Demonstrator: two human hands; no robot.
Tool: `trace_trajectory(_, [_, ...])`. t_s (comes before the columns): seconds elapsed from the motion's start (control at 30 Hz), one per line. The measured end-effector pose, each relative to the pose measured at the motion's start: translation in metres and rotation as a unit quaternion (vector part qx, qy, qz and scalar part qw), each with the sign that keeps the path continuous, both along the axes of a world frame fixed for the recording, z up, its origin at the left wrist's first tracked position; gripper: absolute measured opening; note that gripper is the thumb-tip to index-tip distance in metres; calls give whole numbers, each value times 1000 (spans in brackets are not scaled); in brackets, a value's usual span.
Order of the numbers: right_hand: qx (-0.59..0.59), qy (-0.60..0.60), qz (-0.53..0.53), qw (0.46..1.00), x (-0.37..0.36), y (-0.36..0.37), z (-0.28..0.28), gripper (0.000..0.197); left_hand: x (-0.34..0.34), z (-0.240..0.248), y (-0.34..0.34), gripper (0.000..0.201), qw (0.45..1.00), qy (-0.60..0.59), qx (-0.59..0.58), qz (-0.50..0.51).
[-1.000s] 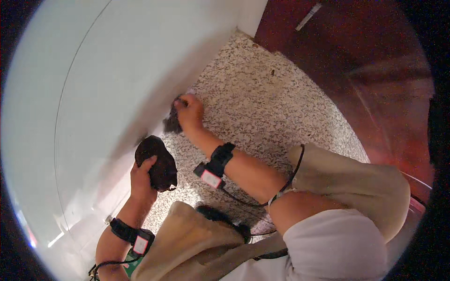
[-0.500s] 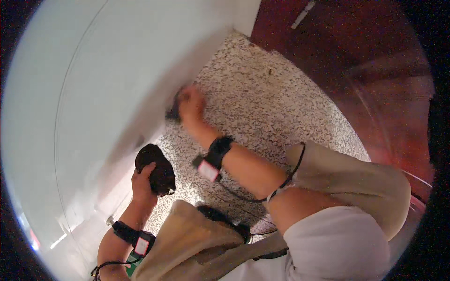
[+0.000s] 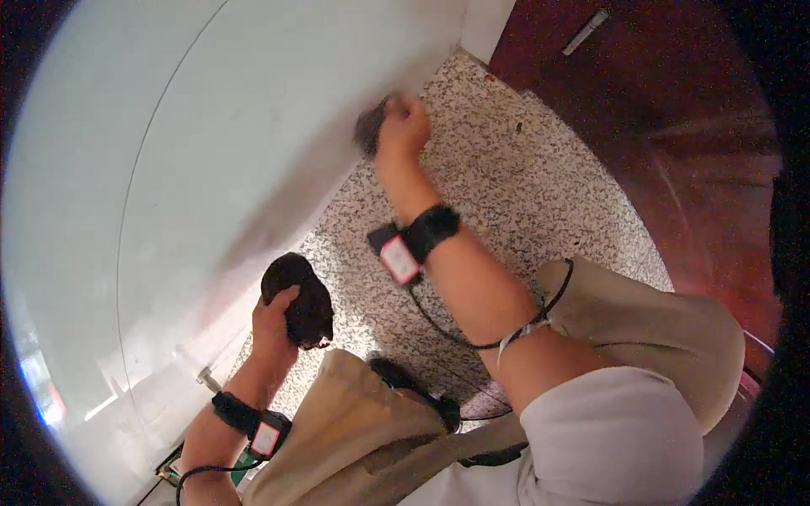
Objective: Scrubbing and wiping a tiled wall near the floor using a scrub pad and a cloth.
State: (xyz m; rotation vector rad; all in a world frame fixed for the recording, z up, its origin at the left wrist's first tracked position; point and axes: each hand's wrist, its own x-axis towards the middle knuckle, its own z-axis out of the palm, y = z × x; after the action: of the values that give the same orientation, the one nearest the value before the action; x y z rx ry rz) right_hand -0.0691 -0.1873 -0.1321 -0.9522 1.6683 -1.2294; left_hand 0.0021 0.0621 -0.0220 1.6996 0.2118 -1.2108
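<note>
My left hand (image 3: 275,319) is closed around a dark, rounded, bunched object (image 3: 305,295) with an uneven lower end, likely a cloth, held just off the white wall. My right hand (image 3: 407,133) reaches farther out and grips a dark cloth-like piece (image 3: 369,128). That piece lies against the wall's low part, close to where it meets the floor. Motion blurs its edges, so its exact kind does not show.
A smooth white wall (image 3: 211,126) fills the left side, with a thin line running down it. Speckled stone floor (image 3: 498,185) lies beneath my hands. Dark red panelling (image 3: 658,93) stands at the right. My bent knees (image 3: 650,312) and wrist-band cables (image 3: 447,329) are close by.
My right hand has slid farther away and to the right along the wall's base with the dark piece. My left hand keeps its hold, and the whole view has shifted slightly.
</note>
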Motion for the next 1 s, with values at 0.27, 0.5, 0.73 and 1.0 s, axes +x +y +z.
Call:
trace_trajectory(0.27, [124, 453, 457, 755, 16, 82, -126, 11, -18, -6, -20, 31, 999, 38, -18, -31])
trace_trajectory(0.5, [88, -134, 76, 984, -7, 20, -10, 17, 1, 14, 0, 30, 1000, -26, -9, 9])
trace_trajectory(0.73, [259, -95, 247, 929, 62, 151, -18, 17, 2, 2, 12, 31, 1000, 17, 2, 8])
trace_trajectory(1.0, [150, -391, 63, 906, 6, 40, 15, 10, 4, 7, 7, 30, 1000, -14, 8, 16])
